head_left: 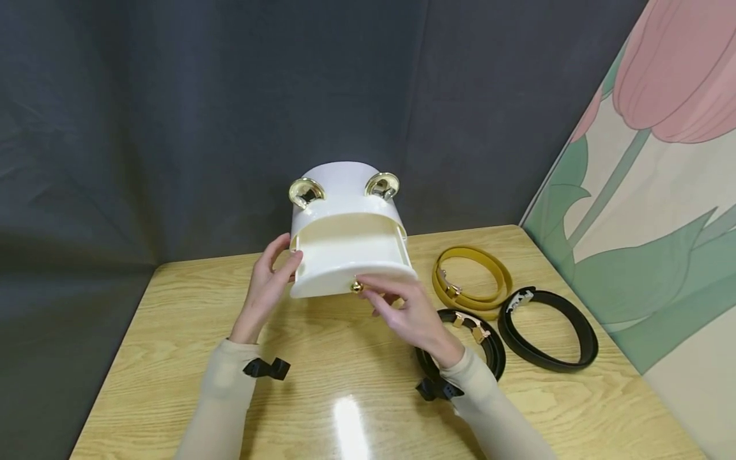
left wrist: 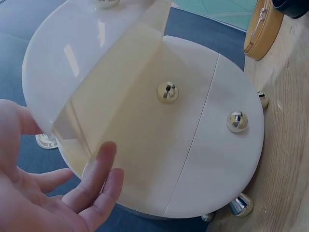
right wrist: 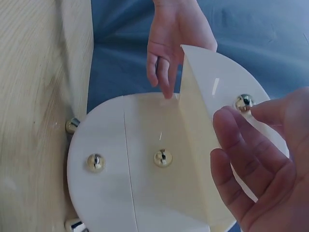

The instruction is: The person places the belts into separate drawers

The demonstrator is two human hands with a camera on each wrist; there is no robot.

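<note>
A white rounded drawer box stands toward the back of the table, its top drawer pulled out. No contents show in the visible part of the drawer. My right hand pinches the drawer's gold knob between thumb and index finger, the other fingers loosely bent. Against the left side of the box and drawer rests my left hand, fingers extended, thumb near the drawer's left edge. Lower fronts carry a middle knob and a bottom knob.
To the right lie a coiled tan belt, a black belt with a silver buckle and a black belt with a gold buckle, partly behind my right wrist. A dark curtain hangs behind the wooden table.
</note>
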